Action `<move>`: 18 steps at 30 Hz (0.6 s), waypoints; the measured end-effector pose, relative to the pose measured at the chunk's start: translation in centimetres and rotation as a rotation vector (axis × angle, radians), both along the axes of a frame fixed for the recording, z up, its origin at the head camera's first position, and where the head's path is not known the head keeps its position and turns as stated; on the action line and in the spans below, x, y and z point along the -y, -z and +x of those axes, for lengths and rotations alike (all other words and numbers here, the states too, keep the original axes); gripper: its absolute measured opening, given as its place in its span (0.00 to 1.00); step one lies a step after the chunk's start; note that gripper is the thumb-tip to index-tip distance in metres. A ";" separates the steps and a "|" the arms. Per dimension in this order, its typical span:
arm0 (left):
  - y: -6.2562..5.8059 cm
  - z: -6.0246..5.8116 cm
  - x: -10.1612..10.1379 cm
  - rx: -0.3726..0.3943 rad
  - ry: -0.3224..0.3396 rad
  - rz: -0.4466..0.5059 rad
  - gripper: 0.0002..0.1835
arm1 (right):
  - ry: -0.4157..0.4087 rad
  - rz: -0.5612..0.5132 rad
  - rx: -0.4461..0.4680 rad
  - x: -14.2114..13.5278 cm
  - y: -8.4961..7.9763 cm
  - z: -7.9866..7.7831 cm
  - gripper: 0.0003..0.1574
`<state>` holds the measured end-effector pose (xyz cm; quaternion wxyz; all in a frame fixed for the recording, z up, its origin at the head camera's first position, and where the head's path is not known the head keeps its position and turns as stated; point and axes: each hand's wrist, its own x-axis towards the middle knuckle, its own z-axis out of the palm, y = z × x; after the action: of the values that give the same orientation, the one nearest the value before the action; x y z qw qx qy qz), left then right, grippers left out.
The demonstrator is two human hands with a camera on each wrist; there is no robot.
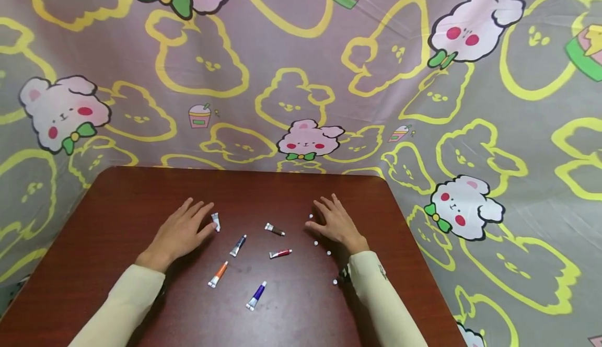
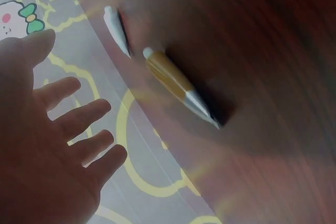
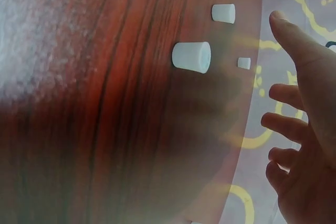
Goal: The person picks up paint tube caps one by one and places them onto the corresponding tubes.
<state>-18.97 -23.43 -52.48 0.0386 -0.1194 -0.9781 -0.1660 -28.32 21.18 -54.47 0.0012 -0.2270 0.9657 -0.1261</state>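
My left hand [image 1: 181, 232] is palm down with fingers spread, its thumb right beside a small pale paint tube [image 1: 216, 221]. The left wrist view has an ochre-looking tube [image 2: 170, 74] with a white end, and a pale one [image 2: 116, 30] beyond it. On the right, my right hand [image 1: 337, 226] is also spread, nearest to a little white cap [image 1: 311, 216]. More white caps [image 1: 315, 243] trail down toward the right sleeve; the largest-looking cap [image 3: 190, 57] in the right wrist view lies apart from the fingers. Neither hand holds anything.
Between the hands lie more paint tubes: dark blue [image 1: 239, 245], brown [image 1: 275, 229], red [image 1: 280, 253], orange [image 1: 218, 275] and violet [image 1: 256, 296]. They rest on a dark reddish wood table [image 1: 291, 190]. A patterned cloth [image 1: 301, 49] hangs around its back and sides.
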 end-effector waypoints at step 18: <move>0.5 0.9 -2.0 -0.026 0.024 0.028 0.35 | -0.079 0.004 -0.083 0.1 0.7 -0.3 0.44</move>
<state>-18.07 -21.42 -52.97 0.0508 -0.1329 -0.9735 -0.1788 -28.66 21.07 -55.21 -0.0336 -0.2699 0.9555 -0.1144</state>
